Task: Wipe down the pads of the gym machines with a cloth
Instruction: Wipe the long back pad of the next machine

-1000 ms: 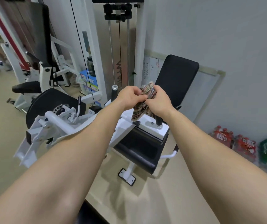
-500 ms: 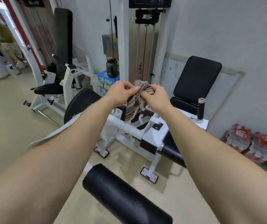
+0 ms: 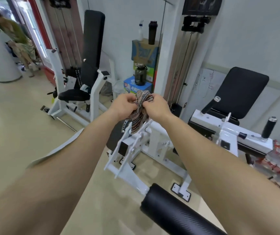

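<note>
Head view, hands: the left hand [image 3: 124, 106] and the right hand [image 3: 158, 107] were held out at arm's length, close together in mid-air.
Head view, grip: both hands were closed around the striped cloth [image 3: 140, 112], its top bunched between them and its lower end left hanging free.
Head view, cloth position: the cloth was held above the white frame [image 3: 154, 145] of the nearest machine, clear of every pad.
Head view, nearest pad: a black roller pad [image 3: 175, 212] was seen low in the frame, below the right forearm.
Head view, right side: a black back pad [image 3: 242, 89] was set against the wall, with two black handgrips [image 3: 269, 127] standing near it.
Head view, left side: a second machine with a tall black backrest [image 3: 91, 44] and a black seat [image 3: 74, 95] was seen further back.
Head view, background: stacked boxes [image 3: 144, 53] carrying a dark bottle [image 3: 152, 32] and a spray bottle [image 3: 141, 30] were placed between the machines.
Head view, far left: another person [image 3: 17, 36] was seen bent over.
</note>
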Tool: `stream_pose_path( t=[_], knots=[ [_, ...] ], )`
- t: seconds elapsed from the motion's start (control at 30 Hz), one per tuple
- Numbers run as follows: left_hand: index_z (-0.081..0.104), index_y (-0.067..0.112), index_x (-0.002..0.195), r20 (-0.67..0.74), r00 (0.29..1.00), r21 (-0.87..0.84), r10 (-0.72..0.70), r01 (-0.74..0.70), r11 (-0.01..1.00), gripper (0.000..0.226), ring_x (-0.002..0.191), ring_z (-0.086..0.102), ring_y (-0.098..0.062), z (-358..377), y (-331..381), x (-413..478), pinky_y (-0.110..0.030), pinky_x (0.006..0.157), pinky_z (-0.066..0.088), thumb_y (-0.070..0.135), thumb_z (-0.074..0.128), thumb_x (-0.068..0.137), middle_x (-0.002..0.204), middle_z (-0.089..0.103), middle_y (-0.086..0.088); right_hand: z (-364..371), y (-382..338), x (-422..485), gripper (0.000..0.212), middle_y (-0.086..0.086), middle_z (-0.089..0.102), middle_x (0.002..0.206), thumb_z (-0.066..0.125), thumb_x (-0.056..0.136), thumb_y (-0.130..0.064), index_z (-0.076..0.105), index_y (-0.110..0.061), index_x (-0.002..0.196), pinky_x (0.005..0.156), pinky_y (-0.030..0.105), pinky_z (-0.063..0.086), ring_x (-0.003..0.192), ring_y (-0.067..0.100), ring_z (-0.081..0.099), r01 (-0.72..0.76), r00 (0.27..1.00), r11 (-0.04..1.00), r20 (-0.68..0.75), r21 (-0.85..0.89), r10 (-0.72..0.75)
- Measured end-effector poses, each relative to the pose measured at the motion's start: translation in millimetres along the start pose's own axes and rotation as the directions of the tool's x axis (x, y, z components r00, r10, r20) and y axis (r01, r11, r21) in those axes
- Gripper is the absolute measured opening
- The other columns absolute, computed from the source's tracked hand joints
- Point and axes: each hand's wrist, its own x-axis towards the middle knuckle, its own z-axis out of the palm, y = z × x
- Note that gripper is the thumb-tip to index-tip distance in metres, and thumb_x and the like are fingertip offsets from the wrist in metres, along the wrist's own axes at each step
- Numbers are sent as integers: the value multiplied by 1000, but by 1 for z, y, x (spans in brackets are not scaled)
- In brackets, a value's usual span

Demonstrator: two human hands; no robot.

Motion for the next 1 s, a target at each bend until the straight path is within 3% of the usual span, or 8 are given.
stream_pose_path(
  t=[0.1,0.23,0.33,0.43,0.6,0.8,0.93,1.0],
  knots=[
    [70,12,108,-11,1000,29,-10,10,1000,22,89,68,-34,-37,-40,38,-46,87,57,10,64,87,93,72,-14,47,-18,37,15,10,67,97,55,92,-19,59,-12,105,76,36,46,94,29,63,-15,1000,1000,6,-4,16],
    [68,16,102,-9,1000,20,4,-4,1000,17,81,60,-24,-91,-80,98,-33,74,49,7,62,90,91,66,-8,108,-45,108,9,6,64,89,55,93,-18,59,-12,98,69,33,38,86,26,59,-18,1000,1000,12,-22,19],
    [66,18,98,15,1000,35,-19,18,999,13,82,63,-27,-136,-104,145,-39,81,56,8,61,92,93,68,-11,149,-67,168,11,5,62,85,55,92,-17,60,-12,100,68,33,36,85,27,58,-31,999,999,24,-35,32],
    [69,11,107,8,999,38,-41,41,998,18,91,69,-35,-187,-130,191,-47,87,58,13,68,90,88,69,-10,189,-93,225,17,9,63,90,55,91,-14,58,-9,107,67,36,41,86,31,59,-46,998,999,38,-29,48],
    [71,13,106,5,997,-8,-81,81,997,17,90,69,-25,-274,-182,268,-38,85,58,17,70,89,90,70,-4,266,-126,308,19,7,64,105,58,91,-17,55,-21,109,86,48,57,99,31,64,-104,992,995,80,8,103],
    [72,16,103,-44,998,-8,-50,49,999,16,94,65,-15,-366,-259,381,-31,86,51,25,62,93,92,69,5,370,-161,422,13,1,68,91,64,85,-33,60,-26,95,78,43,53,91,29,66,-130,991,991,44,6,130],
    [69,21,100,-26,997,-84,-70,67,994,16,97,65,-15,-432,-301,466,-40,91,54,33,60,94,95,69,5,432,-201,503,54,6,62,127,66,90,-39,53,-22,139,92,37,48,111,26,59,-179,982,983,-49,37,181],
    [69,23,96,11,996,-144,-86,86,986,13,98,68,-18,-463,-318,509,-47,92,56,33,60,94,97,70,2,459,-223,541,64,8,54,143,62,92,-46,45,-23,149,101,37,44,124,26,54,-186,980,978,-51,98,192]
  ],
)
